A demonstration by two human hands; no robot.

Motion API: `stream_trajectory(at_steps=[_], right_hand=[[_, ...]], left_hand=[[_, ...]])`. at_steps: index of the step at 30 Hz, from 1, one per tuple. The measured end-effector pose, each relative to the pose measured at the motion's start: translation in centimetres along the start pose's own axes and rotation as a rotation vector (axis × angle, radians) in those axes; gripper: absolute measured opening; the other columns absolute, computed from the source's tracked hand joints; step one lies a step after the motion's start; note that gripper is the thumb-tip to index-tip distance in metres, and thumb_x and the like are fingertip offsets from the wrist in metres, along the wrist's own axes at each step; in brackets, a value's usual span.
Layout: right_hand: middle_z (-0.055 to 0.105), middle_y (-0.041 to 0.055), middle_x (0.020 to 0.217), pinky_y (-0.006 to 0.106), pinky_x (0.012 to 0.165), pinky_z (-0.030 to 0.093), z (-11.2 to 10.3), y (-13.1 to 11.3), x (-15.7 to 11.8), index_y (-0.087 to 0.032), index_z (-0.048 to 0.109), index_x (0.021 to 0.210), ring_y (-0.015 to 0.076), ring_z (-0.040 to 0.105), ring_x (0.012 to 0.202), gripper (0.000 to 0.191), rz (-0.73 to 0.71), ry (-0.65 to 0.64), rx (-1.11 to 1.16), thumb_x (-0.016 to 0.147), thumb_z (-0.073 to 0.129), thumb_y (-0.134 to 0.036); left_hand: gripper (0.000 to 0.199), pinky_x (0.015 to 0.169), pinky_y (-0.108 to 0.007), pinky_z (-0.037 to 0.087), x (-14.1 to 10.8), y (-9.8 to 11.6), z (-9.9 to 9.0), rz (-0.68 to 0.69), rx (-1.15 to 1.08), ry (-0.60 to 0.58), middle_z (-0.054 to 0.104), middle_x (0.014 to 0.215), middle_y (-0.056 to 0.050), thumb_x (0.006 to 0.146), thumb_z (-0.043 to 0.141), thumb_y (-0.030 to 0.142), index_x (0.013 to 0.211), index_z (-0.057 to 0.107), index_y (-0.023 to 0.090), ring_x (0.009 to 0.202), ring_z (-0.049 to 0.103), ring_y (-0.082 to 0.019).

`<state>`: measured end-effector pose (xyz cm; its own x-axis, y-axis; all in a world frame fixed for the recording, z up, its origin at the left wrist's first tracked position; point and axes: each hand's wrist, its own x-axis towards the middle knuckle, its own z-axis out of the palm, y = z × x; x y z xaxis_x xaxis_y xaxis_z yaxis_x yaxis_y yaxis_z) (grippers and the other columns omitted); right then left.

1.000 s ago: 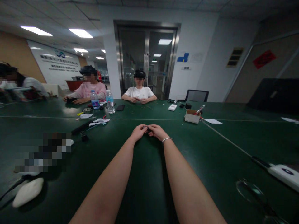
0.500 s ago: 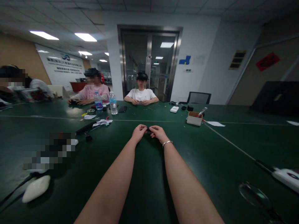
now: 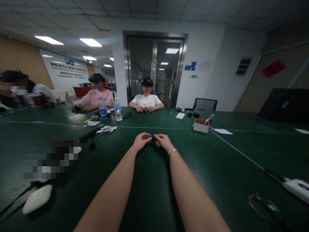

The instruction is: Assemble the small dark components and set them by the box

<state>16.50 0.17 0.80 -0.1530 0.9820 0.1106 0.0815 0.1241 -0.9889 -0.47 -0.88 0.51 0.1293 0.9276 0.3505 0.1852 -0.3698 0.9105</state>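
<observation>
My left hand point(image 3: 142, 141) and my right hand point(image 3: 163, 142) meet above the green table point(image 3: 154, 180), near its middle seam. Between their fingertips is a small dark object point(image 3: 153, 138), too small to make out its kind. The left thumb and fingers pinch one end of it, and the right fingers close on the other. A silver bracelet point(image 3: 173, 151) circles my right wrist. Fingers cover most of the dark object.
To the right stand a small box point(image 3: 201, 126) with a pen in it and a pair of glasses point(image 3: 265, 206). Two water bottles point(image 3: 117, 110) stand at the far left. A white mouse-shaped object point(image 3: 38, 198) lies near left. Three people sit across the table.
The whole view has shifted slightly downward in the picture. My left hand has moved a little to the left, and both hands still pinch the small dark object.
</observation>
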Motion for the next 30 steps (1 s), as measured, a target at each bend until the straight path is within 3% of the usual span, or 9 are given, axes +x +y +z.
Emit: stream_trajectory(at_steps=[5,11,17,23,27,30], right_hand=[[0.058,-0.0008,0.048,0.013,0.036,0.04,0.22,-0.54,-0.42,-0.011,0.06,0.073,0.005,0.049,0.037,0.02,0.003,-0.007,-0.023,0.085,0.058,-0.027],[0.06,-0.0008,0.05,0.014,0.035,0.041,0.2,-0.44,-0.32,-0.01,0.061,0.082,0.0056,0.05,0.037,0.013,0.006,-0.003,-0.013,0.086,0.057,-0.022],[0.061,-0.0004,0.051,0.013,0.036,0.042,0.17,-0.43,-0.46,-0.011,0.062,0.084,0.005,0.05,0.038,0.011,0.017,0.001,-0.019,0.084,0.059,-0.021],[0.061,-0.0005,0.052,0.013,0.036,0.042,0.2,-0.39,-0.53,-0.011,0.062,0.085,0.0054,0.051,0.039,0.011,0.006,0.004,-0.024,0.084,0.059,-0.022],[0.062,0.0,0.052,0.013,0.036,0.042,0.13,-0.18,-0.28,-0.011,0.063,0.086,0.0056,0.051,0.039,0.013,0.004,0.0,-0.033,0.083,0.06,-0.023],[0.061,0.0001,0.052,0.014,0.036,0.042,0.11,-0.17,-0.19,-0.011,0.063,0.086,0.0059,0.051,0.039,0.012,0.012,0.004,-0.036,0.083,0.059,-0.022]], left_hand=[[0.036,0.077,-0.03,0.049,0.14,0.23,-0.04,0.001,-0.054,-0.008,0.065,0.097,-0.009,0.066,0.072,0.027,0.098,0.061,0.014,0.083,0.063,-0.016],[0.03,0.061,-0.024,0.047,0.27,0.08,0.39,-0.073,-0.017,-0.009,0.063,0.088,-0.007,0.082,0.053,0.035,0.102,0.058,0.013,0.068,0.062,-0.013],[0.026,0.065,-0.023,0.046,0.11,0.05,0.32,-0.038,0.017,-0.001,0.062,0.085,-0.005,0.077,0.059,0.029,0.1,0.059,0.016,0.074,0.061,-0.013],[0.028,0.054,-0.021,0.042,0.18,0.14,0.42,-0.097,0.017,-0.019,0.06,0.072,-0.003,0.082,0.049,0.035,0.098,0.06,0.014,0.06,0.055,-0.01],[0.024,0.057,-0.021,0.043,0.12,0.28,0.48,-0.099,0.04,-0.005,0.062,0.081,-0.003,0.077,0.055,0.027,0.096,0.062,0.015,0.064,0.055,-0.01],[0.026,0.058,-0.022,0.044,0.01,0.37,0.55,-0.1,0.039,-0.005,0.063,0.08,-0.004,0.08,0.052,0.033,0.095,0.062,0.015,0.063,0.055,-0.011]])
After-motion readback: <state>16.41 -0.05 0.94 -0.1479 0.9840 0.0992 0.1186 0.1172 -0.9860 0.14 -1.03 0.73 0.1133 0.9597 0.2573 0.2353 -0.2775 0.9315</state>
